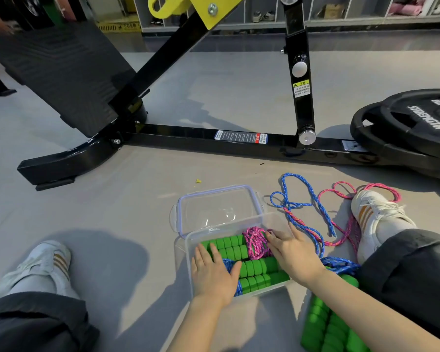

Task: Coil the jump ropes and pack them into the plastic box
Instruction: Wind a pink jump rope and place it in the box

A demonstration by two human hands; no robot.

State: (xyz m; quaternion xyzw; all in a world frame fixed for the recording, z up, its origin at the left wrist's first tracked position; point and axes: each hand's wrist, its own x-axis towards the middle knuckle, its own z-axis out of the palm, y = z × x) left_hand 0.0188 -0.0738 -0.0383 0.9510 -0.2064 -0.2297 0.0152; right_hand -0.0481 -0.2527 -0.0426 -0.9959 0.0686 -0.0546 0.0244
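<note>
Plastic box nearly brimful — left hand, right hand press jump ropes, fingers straight, loosely spread.

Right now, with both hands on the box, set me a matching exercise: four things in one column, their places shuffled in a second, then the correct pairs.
Things
1. coiled pink braided rope
2. clear plastic lid
3. loose blue braided rope
4. black rubber weight plates

Places
a. far right, by the black steel frame bar
b. inside the clear plastic box, beside green foam handles
c. on the floor just beyond the box
d. sprawled on the floor right of the box, near the white shoe

Pairs: 1-b, 2-c, 3-d, 4-a
</note>
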